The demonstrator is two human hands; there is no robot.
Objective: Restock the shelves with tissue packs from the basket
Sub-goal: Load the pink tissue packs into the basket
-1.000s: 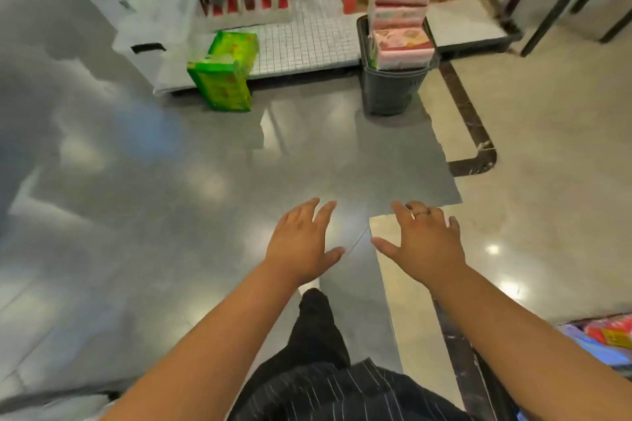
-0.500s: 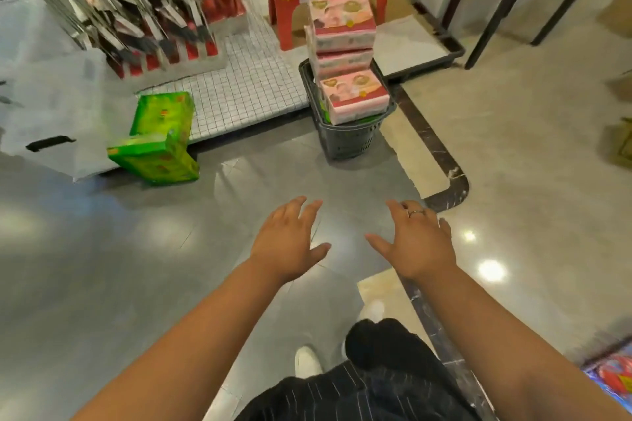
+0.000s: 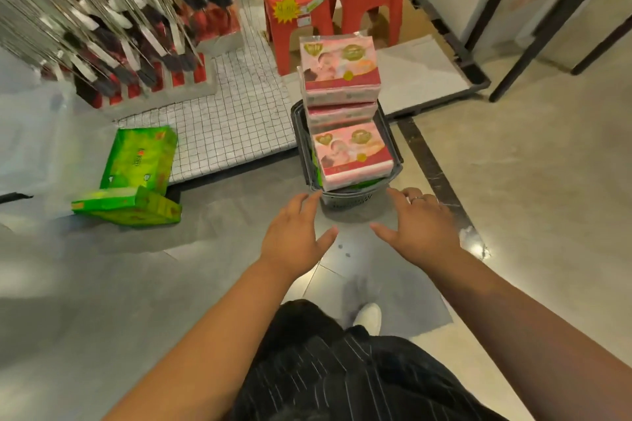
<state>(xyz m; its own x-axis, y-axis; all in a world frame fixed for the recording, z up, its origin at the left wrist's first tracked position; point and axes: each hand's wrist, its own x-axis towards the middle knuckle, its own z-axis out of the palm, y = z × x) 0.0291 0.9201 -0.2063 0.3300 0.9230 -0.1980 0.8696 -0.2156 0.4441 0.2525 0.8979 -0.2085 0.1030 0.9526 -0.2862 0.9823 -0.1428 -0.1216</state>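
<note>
- Pink tissue packs (image 3: 342, 79) stack in the dark basket (image 3: 345, 200) on the floor.
- Left hand (image 3: 294, 236) and right hand (image 3: 422, 227) hover near its rim, fingers spread, holding nothing.
- Green packs (image 3: 136, 174) lie leftward.

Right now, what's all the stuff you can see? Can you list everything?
pink tissue packs: three showing, pink, stacked in the basket
basket: one, dark grey, on the floor ahead
green packs: at least two, green, on the floor to the left
stools: two, red, behind the basket
checked sheet: one, white with dark lines, left of the basket
hanging goods: many, blurred, upper left
shoe: one, white, below
left hand: one, fingers spread, holds nothing, near the basket
right hand: one, fingers spread, holds nothing, ring on a finger
</note>
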